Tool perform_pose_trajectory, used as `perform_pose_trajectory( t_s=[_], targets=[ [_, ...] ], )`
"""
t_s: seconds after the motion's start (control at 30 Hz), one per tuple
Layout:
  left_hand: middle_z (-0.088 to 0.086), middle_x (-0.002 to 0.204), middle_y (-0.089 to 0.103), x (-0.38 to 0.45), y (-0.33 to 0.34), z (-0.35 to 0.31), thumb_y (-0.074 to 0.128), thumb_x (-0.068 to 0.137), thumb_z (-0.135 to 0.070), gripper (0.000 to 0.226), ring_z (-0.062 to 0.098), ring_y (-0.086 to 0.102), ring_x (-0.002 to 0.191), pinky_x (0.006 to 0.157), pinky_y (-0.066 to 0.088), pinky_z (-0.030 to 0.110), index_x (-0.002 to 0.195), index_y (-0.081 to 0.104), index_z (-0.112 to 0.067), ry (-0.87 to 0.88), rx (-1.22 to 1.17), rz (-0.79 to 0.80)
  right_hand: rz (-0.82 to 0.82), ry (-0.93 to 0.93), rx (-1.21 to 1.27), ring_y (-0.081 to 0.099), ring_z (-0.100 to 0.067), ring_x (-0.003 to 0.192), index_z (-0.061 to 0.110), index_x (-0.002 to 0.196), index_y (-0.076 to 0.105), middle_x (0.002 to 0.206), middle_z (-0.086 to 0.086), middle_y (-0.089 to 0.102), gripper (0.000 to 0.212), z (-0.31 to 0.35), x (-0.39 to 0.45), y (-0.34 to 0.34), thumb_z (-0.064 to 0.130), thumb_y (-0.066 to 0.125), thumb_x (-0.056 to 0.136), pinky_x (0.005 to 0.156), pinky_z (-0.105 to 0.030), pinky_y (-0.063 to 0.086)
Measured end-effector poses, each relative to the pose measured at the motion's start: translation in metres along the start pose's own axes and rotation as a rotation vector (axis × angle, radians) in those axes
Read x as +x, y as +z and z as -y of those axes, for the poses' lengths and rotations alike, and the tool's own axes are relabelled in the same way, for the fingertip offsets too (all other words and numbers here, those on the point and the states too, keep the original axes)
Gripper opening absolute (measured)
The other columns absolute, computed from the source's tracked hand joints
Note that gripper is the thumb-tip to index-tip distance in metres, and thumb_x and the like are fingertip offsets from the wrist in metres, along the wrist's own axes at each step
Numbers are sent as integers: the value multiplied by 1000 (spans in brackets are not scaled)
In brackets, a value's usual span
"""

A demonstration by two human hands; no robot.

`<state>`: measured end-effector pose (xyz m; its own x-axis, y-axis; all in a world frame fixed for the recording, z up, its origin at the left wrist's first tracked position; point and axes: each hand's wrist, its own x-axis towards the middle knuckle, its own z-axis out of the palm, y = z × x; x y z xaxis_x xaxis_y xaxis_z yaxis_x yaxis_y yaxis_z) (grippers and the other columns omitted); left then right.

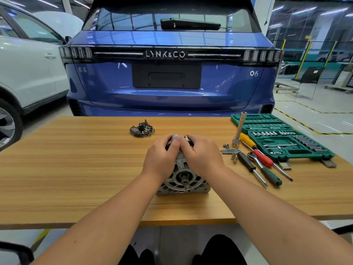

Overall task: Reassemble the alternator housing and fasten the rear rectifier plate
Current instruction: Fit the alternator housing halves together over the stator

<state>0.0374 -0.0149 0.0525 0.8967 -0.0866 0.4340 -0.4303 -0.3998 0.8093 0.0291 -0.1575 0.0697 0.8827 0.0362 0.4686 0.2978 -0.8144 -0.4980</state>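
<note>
The alternator housing (183,178) lies on the wooden worktop (76,169) toward the middle of its near edge, its vented round face with the shaft end turned to the camera. Both hands sit on its far, upper end: the left hand (162,155) and right hand (202,155) meet there, fingers curled and clamped on the top of the housing, the thumbs nearly touching, and they hide that part from view. Beyond the hands, toward the far edge of the worktop, the dark rectifier plate (142,128) lies apart from the housing. To the right of the housing, a small bundle of long bolts (230,150) lies beside a couple of loose small sockets. Just right of these stands a long socket extension (238,130), leaning upright. Next to it lie a yellow-handled screwdriver (248,140), a black-handled driver (248,163), a red-handled tool (264,158) and a green-handled ratchet (267,172), fanned out toward the near right. At the far right corner an open green socket case (282,136) holds rows of chrome sockets and bits in its moulded slots. Behind the worktop stands a blue car (168,73), tail toward the camera, with a white car (28,64) to its left.
</note>
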Motion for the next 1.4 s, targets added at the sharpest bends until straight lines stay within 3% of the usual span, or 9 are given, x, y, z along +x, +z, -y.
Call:
perform_pose_trajectory(
  t_s=[0.4, 0.57, 0.67, 0.8, 0.93, 1.03, 1.23, 1.33, 1.4],
  targets=[
    [-7, 115, 68, 9, -4, -1, 34, 86, -73, 63, 15, 63, 111, 96, 51, 43, 124, 63, -31, -185, -181, 109, -11, 9, 156, 58, -15, 72, 24, 89, 68, 73, 4, 65, 53, -6, 0, -2, 62, 30, 86, 63, -40, 47],
    [-10, 95, 77, 26, -14, 2, 37, 94, -72, 51, 7, 72, 85, 73, 51, 32, 114, 66, -35, -394, -202, 240, 14, 36, 256, 63, -10, 99, 27, 122, 71, 106, 10, 73, 53, -18, 11, 2, 51, 40, 86, 85, -38, 53],
    [-9, 114, 66, 19, -9, 8, 29, 96, -72, 59, 10, 62, 103, 80, 49, 35, 131, 54, -33, -358, -115, 142, 15, -58, 229, 60, -10, 114, 25, 127, 69, 122, 8, 71, 56, -26, 25, 4, 51, 35, 90, 95, -34, 49],
    [-4, 139, 54, -6, -5, 4, 20, 93, -71, 67, 18, 47, 131, 111, 38, 49, 141, 48, -34, -371, -139, -47, 80, 43, -84, 36, -19, 143, 27, 155, 34, 156, 0, 42, 60, -41, 53, 2, 53, 27, 102, 112, -43, 33],
    [-13, 155, 38, -42, -7, -5, 21, 82, -79, 80, 15, 31, 145, 119, 29, 54, 152, 32, -42, -451, -274, -90, -55, 487, 246, 47, -26, 129, 20, 149, 38, 146, -9, 47, 64, -35, 46, 2, 60, 37, 100, 103, -49, 45],
    [-14, 157, 33, -52, -8, -9, 24, 94, -75, 69, 12, 29, 144, 120, 26, 52, 154, 29, -42, -471, -333, -109, -162, 555, 567, 50, -16, 114, 22, 141, 45, 135, -1, 51, 64, -14, 6, 9, 62, 49, 92, 86, -38, 46],
    [-19, 127, 41, -62, 1, -32, 23, 91, -79, 59, 5, 41, 119, 106, 36, 40, 133, 46, -45, -453, -385, -115, 77, 516, 298, 37, -26, 131, 20, 142, 38, 137, 2, 45, 123, 27, -27, 20, 88, 59, 42, 106, -48, 42],
    [-21, 119, 43, -78, 14, -44, 30, 77, -91, 58, -3, 45, 110, 96, 39, 31, 110, 46, -46, -429, -408, -66, 116, 519, 306, 49, -24, 120, 21, 132, 39, 128, 3, 49, 116, 16, -20, 5, 81, 73, 40, 100, -48, 49],
    [-15, 125, 50, -85, 22, -47, 34, 64, -99, 80, 4, 51, 116, 103, 44, 38, 117, 52, -41, -430, -449, -30, 178, 499, 297, 53, -20, 117, 24, 134, 38, 128, 3, 50, 116, 7, -17, -5, 79, 80, 40, 96, -46, 52]
  ],
)
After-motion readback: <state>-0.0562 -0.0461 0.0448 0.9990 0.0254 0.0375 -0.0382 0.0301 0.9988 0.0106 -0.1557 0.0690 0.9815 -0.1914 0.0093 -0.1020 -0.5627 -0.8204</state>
